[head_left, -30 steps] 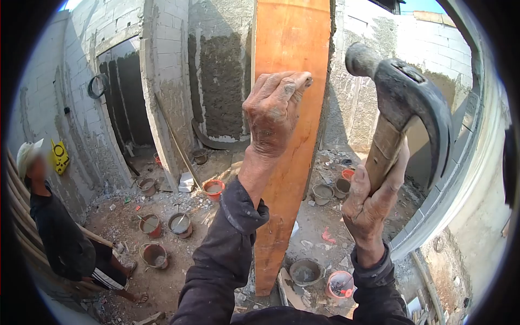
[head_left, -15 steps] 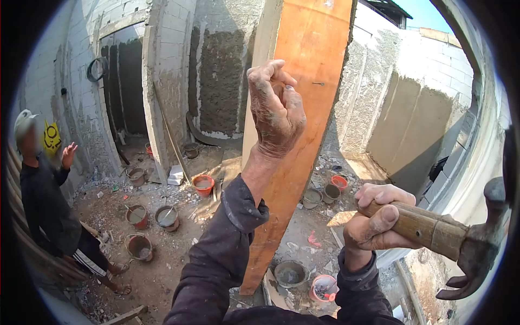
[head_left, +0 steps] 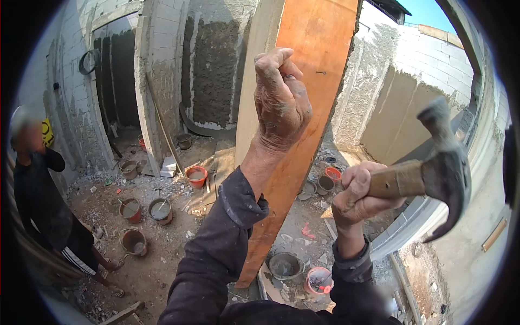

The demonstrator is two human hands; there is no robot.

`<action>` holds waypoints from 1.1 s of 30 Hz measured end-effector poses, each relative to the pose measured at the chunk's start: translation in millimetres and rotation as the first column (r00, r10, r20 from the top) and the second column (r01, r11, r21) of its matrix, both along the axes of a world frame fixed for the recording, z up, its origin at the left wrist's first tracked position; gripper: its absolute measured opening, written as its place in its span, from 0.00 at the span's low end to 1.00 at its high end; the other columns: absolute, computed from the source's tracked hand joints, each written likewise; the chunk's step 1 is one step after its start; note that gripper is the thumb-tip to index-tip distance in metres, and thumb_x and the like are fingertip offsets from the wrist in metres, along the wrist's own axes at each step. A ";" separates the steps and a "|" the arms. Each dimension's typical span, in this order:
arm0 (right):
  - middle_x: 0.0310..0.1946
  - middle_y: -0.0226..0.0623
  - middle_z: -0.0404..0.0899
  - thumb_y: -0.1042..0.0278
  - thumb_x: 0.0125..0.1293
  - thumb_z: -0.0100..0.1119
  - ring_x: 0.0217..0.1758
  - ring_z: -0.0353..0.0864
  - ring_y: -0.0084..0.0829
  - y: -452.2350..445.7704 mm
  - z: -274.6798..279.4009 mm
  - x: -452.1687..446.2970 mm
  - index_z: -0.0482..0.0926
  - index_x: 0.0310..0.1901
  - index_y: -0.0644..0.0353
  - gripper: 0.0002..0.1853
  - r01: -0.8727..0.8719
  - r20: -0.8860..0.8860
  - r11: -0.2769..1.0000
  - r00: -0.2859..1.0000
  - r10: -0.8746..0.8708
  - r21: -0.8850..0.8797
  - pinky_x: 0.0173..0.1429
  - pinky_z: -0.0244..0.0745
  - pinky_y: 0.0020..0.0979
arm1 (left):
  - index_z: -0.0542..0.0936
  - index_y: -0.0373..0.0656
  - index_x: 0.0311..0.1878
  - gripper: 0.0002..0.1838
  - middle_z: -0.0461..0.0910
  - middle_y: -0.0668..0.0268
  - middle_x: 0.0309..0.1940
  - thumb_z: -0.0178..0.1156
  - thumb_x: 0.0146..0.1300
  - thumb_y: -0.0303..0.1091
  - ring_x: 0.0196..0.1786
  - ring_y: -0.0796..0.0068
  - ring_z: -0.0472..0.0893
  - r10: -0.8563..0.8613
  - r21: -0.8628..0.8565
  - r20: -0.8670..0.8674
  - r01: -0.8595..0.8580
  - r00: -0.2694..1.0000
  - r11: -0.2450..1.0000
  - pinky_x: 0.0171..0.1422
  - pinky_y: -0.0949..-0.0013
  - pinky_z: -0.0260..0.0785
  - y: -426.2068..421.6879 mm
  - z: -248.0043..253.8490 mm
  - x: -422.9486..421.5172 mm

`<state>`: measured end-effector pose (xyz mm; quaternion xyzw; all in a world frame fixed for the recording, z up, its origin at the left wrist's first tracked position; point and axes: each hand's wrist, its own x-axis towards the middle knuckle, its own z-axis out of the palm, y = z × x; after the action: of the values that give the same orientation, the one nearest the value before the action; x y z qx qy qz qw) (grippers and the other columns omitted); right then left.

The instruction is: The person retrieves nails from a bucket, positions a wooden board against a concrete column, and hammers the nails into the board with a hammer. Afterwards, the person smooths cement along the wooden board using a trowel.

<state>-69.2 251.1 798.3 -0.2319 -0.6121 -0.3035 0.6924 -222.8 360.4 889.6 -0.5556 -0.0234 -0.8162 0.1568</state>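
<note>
My right hand (head_left: 362, 194) is wrapped round the wooden handle of a claw hammer (head_left: 449, 170). The hammer is held up at the right, its metal head clear of the board and its claw curving downward. In front of a tall orange-brown wooden board (head_left: 303, 141), my left hand (head_left: 283, 100) is raised with the fingers curled and pinched together. Whatever is between those fingers is too small and hidden to make out. A nail (head_left: 320, 72) sticks out of the board to the right of my left hand.
A person (head_left: 46, 195) in dark clothes stands at the left. Several mortar buckets, among them a red bucket (head_left: 196, 176) and a dark bucket (head_left: 286, 266), stand on the rubble-strewn ground below. Partly plastered block walls (head_left: 160, 81) surround the area. A long stick (head_left: 162, 116) leans against a doorway.
My right hand has shifted left, and the hammer's head has swung up and toward the board. My left hand stays pinched by the board. The other person's raised hand has moved to their head.
</note>
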 end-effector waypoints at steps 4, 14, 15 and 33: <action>0.60 0.59 0.83 0.73 0.79 0.57 0.56 0.87 0.51 -6.2 22.5 6.1 0.50 0.84 0.59 0.38 0.236 0.182 0.861 0.968 -0.170 -0.450 0.62 0.80 0.44 | 0.68 0.33 0.64 0.22 0.68 0.61 0.50 0.45 0.67 0.14 0.43 0.74 0.79 0.031 -0.006 0.020 -0.031 0.999 0.999 0.52 0.67 0.77 2.4 2.4 0.4; 0.46 0.47 0.86 0.69 0.79 0.60 0.40 0.87 0.41 11.3 9.2 7.1 0.60 0.78 0.66 0.32 0.283 0.156 0.941 0.954 -0.256 -0.187 0.44 0.84 0.37 | 0.68 0.33 0.63 0.20 0.68 0.60 0.49 0.46 0.69 0.15 0.42 0.75 0.78 0.025 0.001 0.008 -0.025 1.000 1.000 0.52 0.67 0.76 1.3 -0.4 0.5; 0.44 0.46 0.87 0.68 0.78 0.61 0.37 0.86 0.41 10.3 13.5 7.2 0.62 0.76 0.69 0.31 0.452 0.208 0.870 0.887 -0.413 -0.196 0.42 0.83 0.37 | 0.68 0.33 0.63 0.20 0.68 0.60 0.49 0.47 0.69 0.15 0.42 0.75 0.78 0.037 0.014 0.015 -0.037 0.999 0.999 0.52 0.67 0.76 1.5 0.4 1.1; 0.51 0.47 0.86 0.73 0.77 0.60 0.44 0.88 0.37 -54.9 -37.2 4.7 0.59 0.80 0.65 0.34 0.102 -0.078 0.900 0.986 -0.148 -0.423 0.52 0.82 0.36 | 0.71 0.35 0.63 0.22 0.76 0.60 0.50 0.52 0.66 0.16 0.46 0.73 0.82 -0.085 -0.090 -0.076 0.078 0.994 0.993 0.53 0.67 0.78 -5.5 -6.5 -14.1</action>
<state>-64.4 196.2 761.1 -0.4294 -0.6082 -0.1965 0.6380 -236.9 355.0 883.1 -0.5944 -0.0300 -0.7973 0.0999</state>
